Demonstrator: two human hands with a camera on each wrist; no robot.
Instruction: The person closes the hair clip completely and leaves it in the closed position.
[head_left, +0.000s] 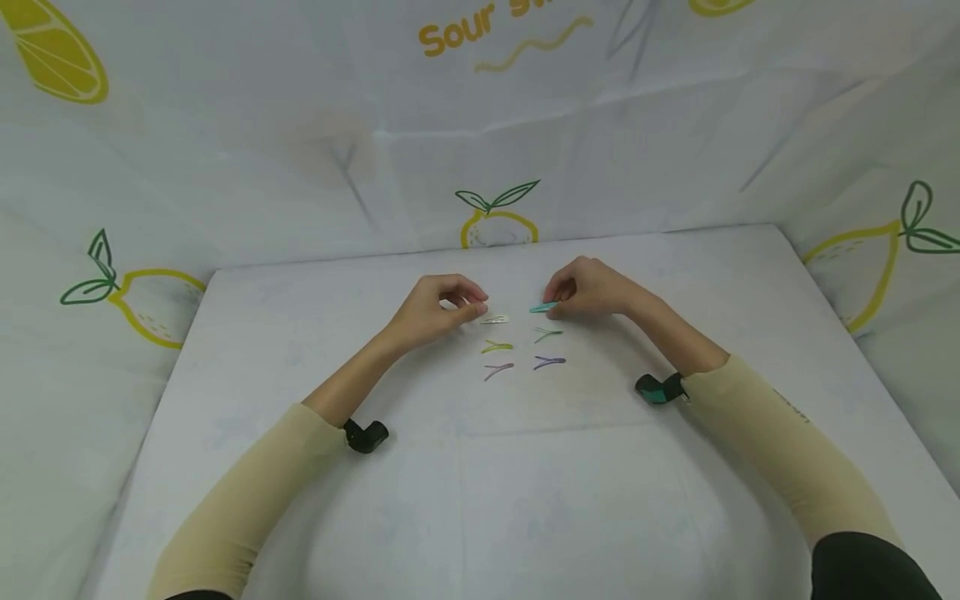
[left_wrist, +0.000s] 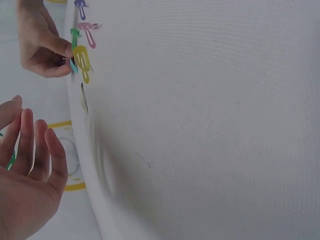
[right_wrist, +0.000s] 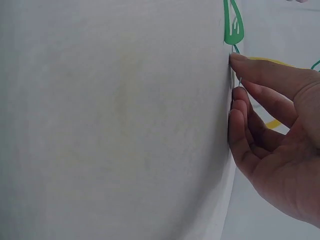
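The desk (head_left: pixel 510 517) has a white covering; white fabric (head_left: pixel 262 175) stands behind it and at both sides, printed with yellow lemons, green leaves and orange lettering (head_left: pixel 457 29); the landmark for all positions below is the yellow clip (head_left: pixel 497 346), which lies on the desk.

Count: six hair clips, one per colour; the white clip (head_left: pixel 494 320) lies just beyond the landmark, the pink clip (head_left: pixel 498 369) just nearer the person; the green clip (head_left: pixel 548 333) lies to its right, the purple clip (head_left: pixel 550 362) to its right and nearer the person, the turquoise clip (head_left: pixel 543 307) to its right and farther away; two hands, two beige sleeves (head_left: pixel 255 492) and two black wrist devices (head_left: pixel 366 436) are also present.

The left hand (head_left: pixel 435 310) is released, fingers loosely bent, beyond the landmark and to its left, next to the white clip; the right hand (head_left: pixel 592 287) grasps the turquoise clip between thumb and fingers.

View differences: the head view shows both rows of clips; the left wrist view shows the slotted face of the landmark and the released palm; the right wrist view shows the cut-outs of the green clip, while the fingers largely hide the turquoise one.
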